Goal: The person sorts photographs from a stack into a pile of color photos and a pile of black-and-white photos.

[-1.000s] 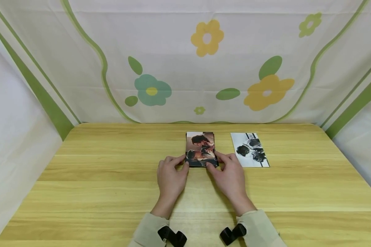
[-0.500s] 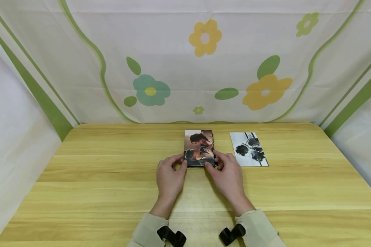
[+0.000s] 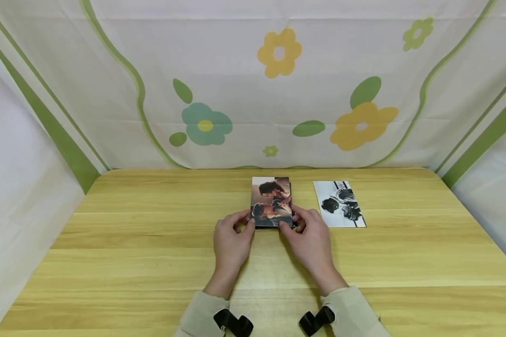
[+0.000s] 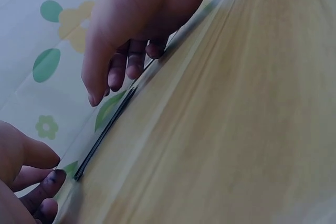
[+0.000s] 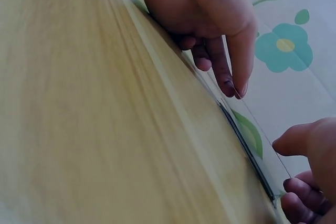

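Note:
My left hand [image 3: 232, 241] and right hand [image 3: 309, 238] pinch a photo card [image 3: 271, 201] between thumbs and fingers at its near corners. The card shows two people in brown and dark tones. In the right wrist view its thin edge runs between both hands, a little above a dark, thin stack of cards [image 5: 247, 148] on the table. From the head, the top card covers nearly all of that stack; only a dark rim shows at its right and near sides. A black-and-white photo card [image 3: 341, 204] lies just right of my right hand.
The wooden table [image 3: 130, 262] stretches out to both sides and toward me. Behind it hangs a white cloth [image 3: 244, 70] with flower prints, with more cloth at left and right. Each wrist wears a black camera mount [image 3: 234, 323].
The top photo card has risen slightly off the stack and shifted a little away from me, then held there. Both hands keep their grip; the black-and-white card stays put.

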A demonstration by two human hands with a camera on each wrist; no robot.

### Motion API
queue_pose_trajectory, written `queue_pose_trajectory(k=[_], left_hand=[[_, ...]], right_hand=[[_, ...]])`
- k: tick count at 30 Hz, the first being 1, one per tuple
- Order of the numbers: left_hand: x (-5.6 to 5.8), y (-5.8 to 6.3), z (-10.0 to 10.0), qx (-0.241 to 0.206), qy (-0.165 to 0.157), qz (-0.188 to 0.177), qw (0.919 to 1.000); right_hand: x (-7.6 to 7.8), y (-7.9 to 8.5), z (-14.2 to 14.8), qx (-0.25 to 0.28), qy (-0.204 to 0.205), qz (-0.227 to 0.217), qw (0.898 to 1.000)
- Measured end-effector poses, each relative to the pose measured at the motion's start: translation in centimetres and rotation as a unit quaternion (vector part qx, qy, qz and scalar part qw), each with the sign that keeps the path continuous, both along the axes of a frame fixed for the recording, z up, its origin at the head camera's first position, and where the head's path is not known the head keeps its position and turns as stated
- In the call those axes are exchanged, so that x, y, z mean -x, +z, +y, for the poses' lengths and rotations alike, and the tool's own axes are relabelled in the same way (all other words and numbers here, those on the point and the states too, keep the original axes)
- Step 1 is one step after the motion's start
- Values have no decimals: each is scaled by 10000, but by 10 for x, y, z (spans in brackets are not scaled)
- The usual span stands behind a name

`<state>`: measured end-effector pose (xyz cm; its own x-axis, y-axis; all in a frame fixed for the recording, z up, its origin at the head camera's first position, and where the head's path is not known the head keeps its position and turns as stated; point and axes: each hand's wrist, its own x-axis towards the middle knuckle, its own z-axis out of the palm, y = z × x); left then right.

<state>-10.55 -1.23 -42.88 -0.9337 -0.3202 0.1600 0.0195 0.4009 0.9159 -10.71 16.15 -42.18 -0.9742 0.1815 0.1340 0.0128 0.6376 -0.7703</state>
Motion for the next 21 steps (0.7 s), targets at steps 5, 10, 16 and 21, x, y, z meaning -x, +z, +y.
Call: queue_pose_trajectory(k=[5, 10, 16, 21], left_hand=[[-1, 4, -4, -398, -74, -53, 9992], [-3, 14, -8, -498, -14, -134, 9987], [-6, 27, -12, -691, 53, -125, 9975], [-6, 32, -13, -843, 33, -117, 9964]], right_hand=[[-2, 7, -4, 104, 39, -25, 9999], [-4, 13, -9, 181, 54, 9, 9998], [-6, 18, -13, 242, 91, 107, 9996], [-7, 22, -13, 341, 68, 108, 9993]])
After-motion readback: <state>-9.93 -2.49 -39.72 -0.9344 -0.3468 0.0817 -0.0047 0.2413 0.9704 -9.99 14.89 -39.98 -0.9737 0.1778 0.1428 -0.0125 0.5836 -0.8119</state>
